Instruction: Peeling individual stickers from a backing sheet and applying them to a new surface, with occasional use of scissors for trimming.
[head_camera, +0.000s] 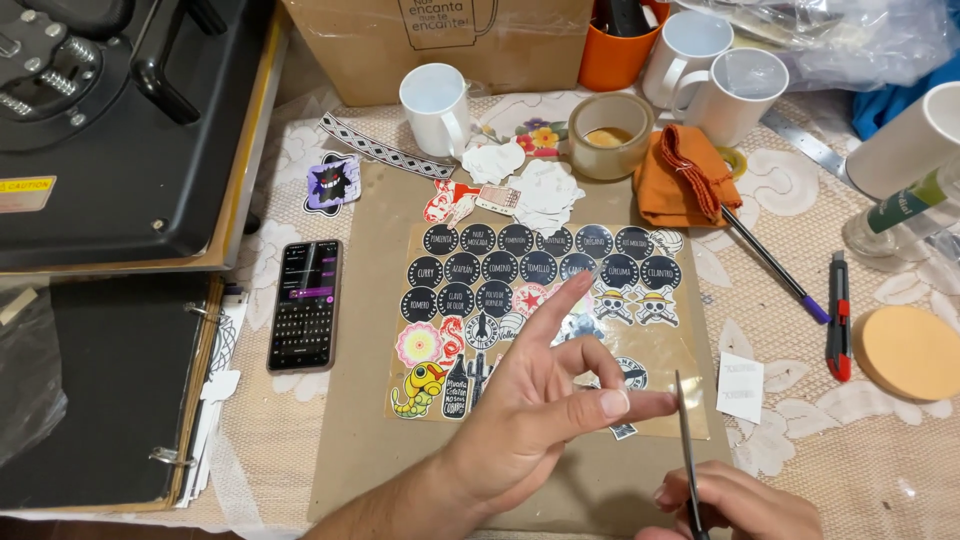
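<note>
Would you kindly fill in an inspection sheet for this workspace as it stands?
Surface: lace tablecloth under a brown board.
Job's things: sticker sheet on the board; scissors upright in the right hand.
Clutter: phone, white mugs, tape roll, orange cloth, pen, cutter, round pad.
Hands: left hand spread over the sheet, holding nothing.
Cables: nothing seen.
Surroundings: black press, binder, cardboard box.

A phone (306, 304) lies left of the sticker sheet (520, 290), mugs (436, 108) behind.
</note>
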